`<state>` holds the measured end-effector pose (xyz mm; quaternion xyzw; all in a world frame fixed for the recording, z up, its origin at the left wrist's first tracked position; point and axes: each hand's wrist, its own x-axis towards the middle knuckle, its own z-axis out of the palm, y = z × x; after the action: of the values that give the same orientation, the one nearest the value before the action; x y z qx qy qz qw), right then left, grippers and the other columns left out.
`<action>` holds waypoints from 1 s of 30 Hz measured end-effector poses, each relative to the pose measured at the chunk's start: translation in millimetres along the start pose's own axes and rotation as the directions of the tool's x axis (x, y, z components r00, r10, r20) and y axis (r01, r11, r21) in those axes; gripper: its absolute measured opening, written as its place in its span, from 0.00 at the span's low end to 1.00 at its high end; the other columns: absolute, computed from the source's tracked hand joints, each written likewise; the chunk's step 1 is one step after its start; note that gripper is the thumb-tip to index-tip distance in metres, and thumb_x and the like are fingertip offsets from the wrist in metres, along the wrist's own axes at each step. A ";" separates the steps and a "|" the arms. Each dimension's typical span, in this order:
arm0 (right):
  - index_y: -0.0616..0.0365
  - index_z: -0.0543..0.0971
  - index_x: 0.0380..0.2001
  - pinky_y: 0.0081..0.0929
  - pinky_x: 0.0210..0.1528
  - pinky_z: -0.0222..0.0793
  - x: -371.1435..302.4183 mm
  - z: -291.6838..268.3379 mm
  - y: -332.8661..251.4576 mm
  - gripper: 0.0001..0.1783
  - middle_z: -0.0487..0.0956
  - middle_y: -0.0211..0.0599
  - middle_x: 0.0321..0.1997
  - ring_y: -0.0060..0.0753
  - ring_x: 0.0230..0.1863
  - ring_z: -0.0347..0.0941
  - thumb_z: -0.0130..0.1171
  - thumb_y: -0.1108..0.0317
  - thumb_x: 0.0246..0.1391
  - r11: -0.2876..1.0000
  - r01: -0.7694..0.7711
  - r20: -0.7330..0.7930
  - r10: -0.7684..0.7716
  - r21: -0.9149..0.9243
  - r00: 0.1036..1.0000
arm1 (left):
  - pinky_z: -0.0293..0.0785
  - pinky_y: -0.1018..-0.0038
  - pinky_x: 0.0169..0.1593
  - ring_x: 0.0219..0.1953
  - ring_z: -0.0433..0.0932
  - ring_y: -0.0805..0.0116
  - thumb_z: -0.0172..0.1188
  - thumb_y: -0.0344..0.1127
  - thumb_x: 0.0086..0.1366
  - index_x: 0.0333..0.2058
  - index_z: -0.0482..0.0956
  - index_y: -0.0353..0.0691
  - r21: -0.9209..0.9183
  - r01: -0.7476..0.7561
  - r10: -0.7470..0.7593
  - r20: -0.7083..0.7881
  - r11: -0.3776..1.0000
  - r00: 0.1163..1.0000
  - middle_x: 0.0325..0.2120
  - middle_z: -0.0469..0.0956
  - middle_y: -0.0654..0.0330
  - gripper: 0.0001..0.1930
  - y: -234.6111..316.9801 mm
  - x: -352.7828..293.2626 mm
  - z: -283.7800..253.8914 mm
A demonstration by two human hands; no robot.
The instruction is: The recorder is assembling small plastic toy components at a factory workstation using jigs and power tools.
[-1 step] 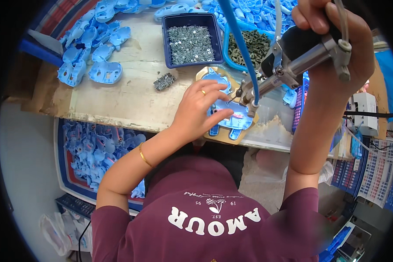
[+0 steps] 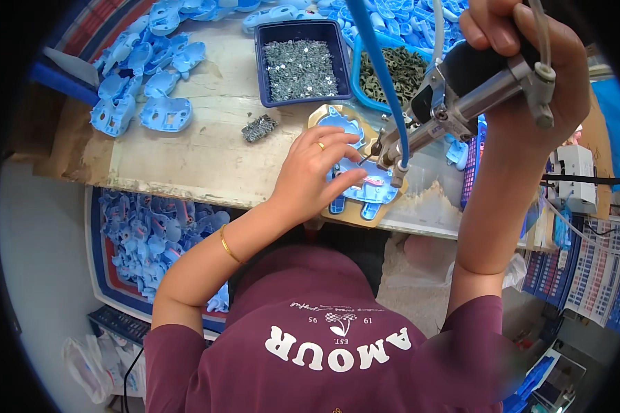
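My left hand point(image 2: 312, 168) lies over a light-blue plastic shell point(image 2: 370, 195), fingers and thumb spread and touching it. The shell rests open side up on a tan fixture block point(image 2: 359, 219) near the bench's front edge, and a small pink part point(image 2: 373, 181) shows inside it. In my right hand point(image 2: 548, 76) is a pneumatic screwdriver point(image 2: 455, 113) with a metal cylinder and a dark body, its fingers closed round the upper end. The tool slants down to the left, with its thin bit beside my left fingertips. Whether the bit touches a screw cannot be made out.
Behind the shell stand a dark blue tray of screws point(image 2: 300, 69) and a light-blue basket of small dark metal parts point(image 2: 391, 79). A little screw pile point(image 2: 259, 128) lies to the left. Blue shells point(image 2: 165, 113) cover the far left. A blue air hose point(image 2: 379, 58) hangs across.
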<state>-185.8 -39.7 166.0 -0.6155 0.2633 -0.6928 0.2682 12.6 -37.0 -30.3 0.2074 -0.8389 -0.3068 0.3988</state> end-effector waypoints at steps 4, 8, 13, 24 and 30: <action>0.71 0.62 0.61 0.24 0.32 0.81 -4.5 28.7 -24.9 0.31 0.75 0.42 0.24 0.33 0.22 0.76 0.57 0.75 0.54 0.982 -0.189 0.074 0.188 0.011 0.979 | 0.71 0.58 0.55 0.53 0.77 0.57 0.71 0.37 0.55 0.31 0.81 0.41 -0.018 0.040 -0.041 -0.031 0.999 0.999 0.44 0.83 0.62 0.09 -0.7 -3.3 2.1; 0.64 0.78 0.46 0.21 0.42 0.74 -15.1 -22.3 13.7 0.16 0.81 0.29 0.33 0.25 0.37 0.79 0.61 0.61 0.65 0.967 0.216 0.203 -0.186 -0.137 0.961 | 0.70 0.58 0.58 0.52 0.77 0.59 0.70 0.35 0.55 0.31 0.81 0.42 0.084 -0.060 0.058 0.025 0.995 0.998 0.43 0.83 0.63 0.08 8.1 7.1 -3.4; 0.73 0.60 0.61 0.28 0.26 0.80 -11.4 23.3 -21.2 0.34 0.76 0.44 0.23 0.35 0.17 0.76 0.57 0.76 0.50 0.984 -0.161 0.080 0.155 0.078 0.985 | 0.63 0.56 0.67 0.52 0.77 0.61 0.70 0.39 0.54 0.32 0.81 0.42 0.388 -0.278 0.209 0.212 0.878 0.955 0.40 0.82 0.64 0.11 11.9 11.5 -14.4; 0.68 0.64 0.54 0.23 0.20 0.70 -35.8 65.8 -16.7 0.31 0.73 0.40 0.19 0.27 0.14 0.68 0.61 0.71 0.45 0.925 -0.366 -0.355 0.311 -0.098 0.882 | 0.60 0.54 0.68 0.63 0.68 0.51 0.73 0.54 0.52 0.51 0.76 0.38 0.338 -0.105 -0.010 0.323 0.935 0.946 0.57 0.74 0.54 0.33 7.0 -7.0 -31.4; 0.64 0.67 0.50 0.22 0.24 0.69 -57.8 80.4 -5.5 0.26 0.76 0.37 0.23 0.25 0.20 0.72 0.63 0.76 0.46 0.904 -0.423 -0.493 0.343 -0.057 0.799 | 0.62 0.56 0.66 0.63 0.68 0.51 0.73 0.51 0.52 0.49 0.77 0.37 0.301 -0.050 -0.048 0.312 0.952 0.949 0.57 0.74 0.55 0.31 7.6 -12.8 -28.3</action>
<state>-100.5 1.7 137.0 -0.3818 0.4961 -0.7282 0.2790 42.0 -33.8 -18.1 0.2143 -0.9292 -0.2025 0.2231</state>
